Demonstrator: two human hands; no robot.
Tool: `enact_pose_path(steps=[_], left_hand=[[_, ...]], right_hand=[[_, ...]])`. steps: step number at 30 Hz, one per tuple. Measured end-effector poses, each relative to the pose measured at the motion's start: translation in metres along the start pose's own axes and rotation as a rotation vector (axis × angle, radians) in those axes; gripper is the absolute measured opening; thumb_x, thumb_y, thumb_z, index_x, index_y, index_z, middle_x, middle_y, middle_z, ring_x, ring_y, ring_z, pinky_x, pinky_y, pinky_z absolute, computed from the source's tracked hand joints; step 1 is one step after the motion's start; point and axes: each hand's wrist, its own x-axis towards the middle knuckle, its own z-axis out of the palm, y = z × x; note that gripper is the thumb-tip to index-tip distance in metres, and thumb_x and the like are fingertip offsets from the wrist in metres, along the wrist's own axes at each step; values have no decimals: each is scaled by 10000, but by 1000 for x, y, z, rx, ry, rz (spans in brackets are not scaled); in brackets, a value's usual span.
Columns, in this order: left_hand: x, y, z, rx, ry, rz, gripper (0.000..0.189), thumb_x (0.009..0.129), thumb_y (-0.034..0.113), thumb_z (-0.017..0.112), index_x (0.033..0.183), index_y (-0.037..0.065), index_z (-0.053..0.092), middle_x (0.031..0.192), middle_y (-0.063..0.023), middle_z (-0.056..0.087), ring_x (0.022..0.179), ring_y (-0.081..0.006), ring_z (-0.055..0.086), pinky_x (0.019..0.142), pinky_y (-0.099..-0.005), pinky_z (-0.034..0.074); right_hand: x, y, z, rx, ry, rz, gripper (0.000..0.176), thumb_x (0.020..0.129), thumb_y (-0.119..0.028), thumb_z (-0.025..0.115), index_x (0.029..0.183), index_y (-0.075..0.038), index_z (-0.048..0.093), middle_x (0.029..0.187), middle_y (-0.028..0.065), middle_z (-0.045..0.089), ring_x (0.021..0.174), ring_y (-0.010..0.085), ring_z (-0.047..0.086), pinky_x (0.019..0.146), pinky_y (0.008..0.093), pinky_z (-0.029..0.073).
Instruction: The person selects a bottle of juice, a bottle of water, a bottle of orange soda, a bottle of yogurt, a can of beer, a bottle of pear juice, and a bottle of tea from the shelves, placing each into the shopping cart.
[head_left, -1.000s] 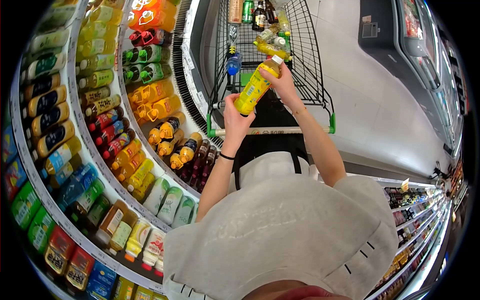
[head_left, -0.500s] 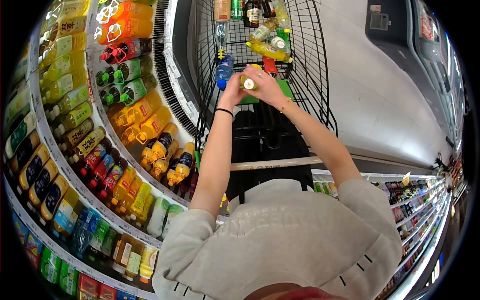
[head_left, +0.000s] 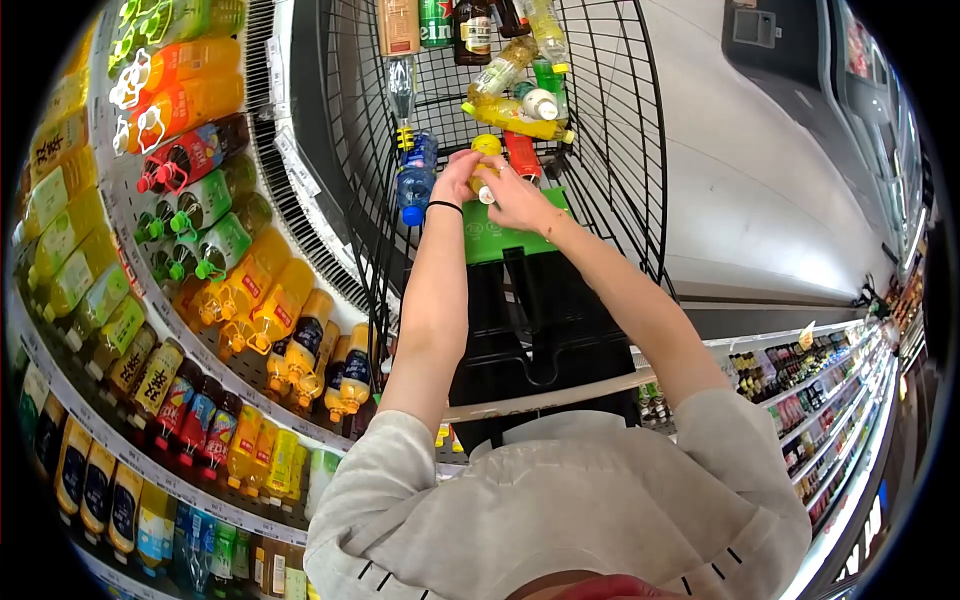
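Head view: left hand (head_left: 455,178) and right hand (head_left: 517,197) both clamped round a yellow bottle (head_left: 487,148). The bottle is low inside the shopping cart (head_left: 625,150), just beside other bottles (head_left: 510,115) lying there. Not yet let go, I judge. Drink shelves (head_left: 250,290) to the left.

A yellow drink bottle (head_left: 487,147) is clasped between the left hand (head_left: 457,177) and right hand (head_left: 518,195). It is mostly hidden and sits low inside the wire cart (head_left: 620,150), near other bottles.
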Motion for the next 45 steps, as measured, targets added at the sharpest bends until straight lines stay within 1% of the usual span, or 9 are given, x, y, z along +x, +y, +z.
enact_pose_path(steps=[5, 14, 15, 19, 29, 32, 34, 38, 45], left_hand=[[60, -19, -5, 109, -26, 98, 661, 858, 35, 732, 1387, 112, 344, 1248, -181, 561, 1081, -337, 663, 802, -490, 618], [79, -31, 8, 634, 111, 299, 713, 846, 283, 774, 1364, -30, 397, 1225, -247, 654, 1129, -355, 671, 954, -411, 527], [83, -32, 8, 700, 116, 294, 717, 856, 340, 754, 1362, -30, 406, 1251, -255, 654, 1146, -380, 667, 1003, -431, 497], [49, -17, 22, 1106, 194, 293, 779, 881, 544, 638, 1398, -5, 444, 1379, -291, 596, 1278, -459, 569, 1173, -501, 317], [19, -6, 32, 1182, 388, 397, 712, 903, 488, 634, 1444, 51, 480, 1412, -303, 523, 1315, -473, 508, 1121, -533, 405], [20, -2, 48, 1313, 458, 882, 701, 897, 382, 679, 1470, 34, 475, 1351, -258, 582, 1161, -428, 616, 1028, -499, 491], [11, 10, 75, 780, 13, 690, 746, 851, 267, 752, 1494, 44, 445, 1308, -233, 575, 1090, -380, 651, 935, -455, 543], [0, 8, 107, 714, 132, 899, 830, 808, 209, 796, 1526, 74, 403, 1336, -230, 518, 1068, -331, 670, 884, -409, 570], [-20, 13, 129, 847, 23, 1015, 675, 799, 183, 844, 1410, 172, 558, 1441, -225, 412, 1224, -465, 563, 1035, -481, 513]], right_hand=[[-13, 27, -27, 124, 569, 121, 204, 830, -40, 619, 1033, -28, 641, 1020, 161, 628, 1004, 356, 634, 879, 451, 528], [43, 219, 22, 1216, 823, 1148, 287, 996, -160, 497, 1189, -17, 655, 1185, 186, 689, 987, 329, 701, 770, 419, 554], [41, 212, 12, 1395, 796, 1118, 428, 1023, -113, 457, 1421, 39, 498, 1300, 220, 590, 1100, 291, 619, 998, 411, 547], [58, 230, 28, 1817, 830, 974, 480, 1048, -235, 387, 1440, 40, 420, 1491, 245, 442, 1441, 340, 408, 1219, 450, 360], [82, 252, 34, 2258, 963, 889, 394, 1074, -183, 368, 1383, 3, 525, 1426, 191, 545, 1315, 331, 551, 1127, 499, 463], [80, 246, 30, 2198, 1002, 1019, 375, 1073, -174, 375, 1371, -11, 536, 1381, 177, 573, 1271, 322, 580, 1102, 495, 483], [77, 247, 33, 2181, 984, 1023, 346, 1059, -204, 420, 1330, -39, 558, 1314, 138, 575, 1207, 269, 596, 1093, 463, 487], [69, 252, 41, 2282, 823, 661, 384, 1099, -202, 336, 1404, -44, 508, 1404, 176, 578, 1299, 333, 580, 1130, 509, 471], [52, 217, 19, 1903, 847, 689, 410, 1127, -235, 384, 1477, -41, 479, 1427, 163, 586, 1294, 298, 595, 1095, 461, 491]])
